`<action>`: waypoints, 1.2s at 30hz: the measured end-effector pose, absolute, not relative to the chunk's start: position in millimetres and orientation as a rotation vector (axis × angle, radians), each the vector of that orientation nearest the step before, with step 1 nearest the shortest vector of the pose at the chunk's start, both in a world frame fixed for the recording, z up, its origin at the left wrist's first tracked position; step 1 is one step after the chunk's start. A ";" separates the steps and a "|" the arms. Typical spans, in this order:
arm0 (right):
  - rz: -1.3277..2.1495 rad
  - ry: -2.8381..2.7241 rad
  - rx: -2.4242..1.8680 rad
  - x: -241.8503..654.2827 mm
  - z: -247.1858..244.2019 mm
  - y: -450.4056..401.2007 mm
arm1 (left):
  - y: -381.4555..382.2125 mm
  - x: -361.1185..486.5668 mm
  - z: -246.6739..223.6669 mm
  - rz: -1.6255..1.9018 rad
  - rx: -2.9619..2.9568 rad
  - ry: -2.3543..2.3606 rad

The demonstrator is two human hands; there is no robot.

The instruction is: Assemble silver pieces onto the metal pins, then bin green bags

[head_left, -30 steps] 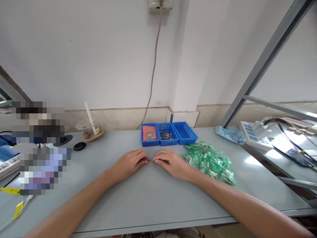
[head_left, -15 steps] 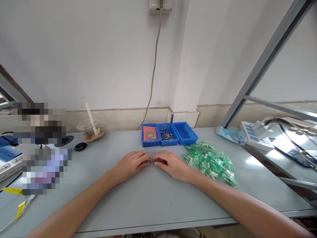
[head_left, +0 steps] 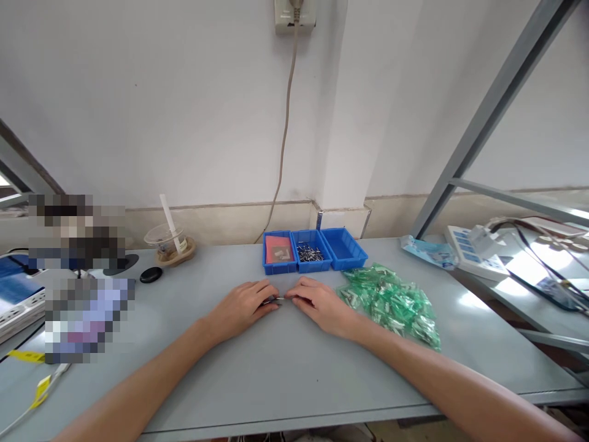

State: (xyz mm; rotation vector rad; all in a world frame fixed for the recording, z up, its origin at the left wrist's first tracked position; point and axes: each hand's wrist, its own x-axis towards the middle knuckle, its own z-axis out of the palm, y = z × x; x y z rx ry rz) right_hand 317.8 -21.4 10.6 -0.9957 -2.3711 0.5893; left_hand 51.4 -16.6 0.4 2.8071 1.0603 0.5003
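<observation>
My left hand (head_left: 245, 306) is closed in a pinch over the grey table (head_left: 276, 380), around a small metal piece whose thin silvery end (head_left: 280, 299) pokes out between thumb and forefinger. Facing it, my right hand (head_left: 319, 307) is also closed, thumb against fingertips, at the other side of that thin end. Whether the right fingers hold a separate part is too small to tell. Just beyond both hands stands a blue bin (head_left: 313, 265) with many small dark and silvery metal pins (head_left: 309, 252).
To its left, a blue bin (head_left: 280, 268) holds a red sheet; a third blue bin (head_left: 343, 248) is at right. Green plastic bags (head_left: 396, 307) of small parts lie beside my right forearm. A clear cup (head_left: 165, 236), a black round object (head_left: 151, 274) and a power strip (head_left: 476, 252) stand farther out.
My fingertips have drawn very slightly apart, and more of the thin silvery end shows between them. The view has tilted up a little. Bins and bags are as before.
</observation>
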 end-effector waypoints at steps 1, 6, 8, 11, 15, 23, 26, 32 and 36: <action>0.589 -2.348 -1.016 319.3 11.4 -20.8 | -16.1 50.7 0.1 0.505 2.809 1.065; 0.579 -2.209 -1.088 326.5 13.3 -16.9 | -14.8 47.7 0.0 0.517 2.823 1.059; 0.574 -2.151 -1.103 327.8 13.2 -15.3 | -14.9 47.0 1.1 0.514 2.823 1.058; 0.560 -2.065 -1.113 328.4 13.2 -13.3 | -15.2 46.4 2.6 0.519 2.820 1.060; 0.562 -1.981 -1.108 328.8 14.7 -12.3 | -15.0 45.6 2.8 0.525 2.809 1.066; 0.744 -1.896 -1.091 327.6 13.9 -12.1 | -21.0 43.5 12.3 0.522 2.715 1.100; 1.012 -1.752 -1.072 325.4 12.8 -10.0 | -21.0 41.9 13.8 0.496 2.705 1.125; 1.256 -1.395 -1.139 327.2 19.2 -5.1 | -14.7 38.8 7.9 0.443 2.710 1.182; 1.312 -1.220 -1.067 329.7 22.0 -2.8 | -15.0 39.5 8.1 0.420 2.706 1.182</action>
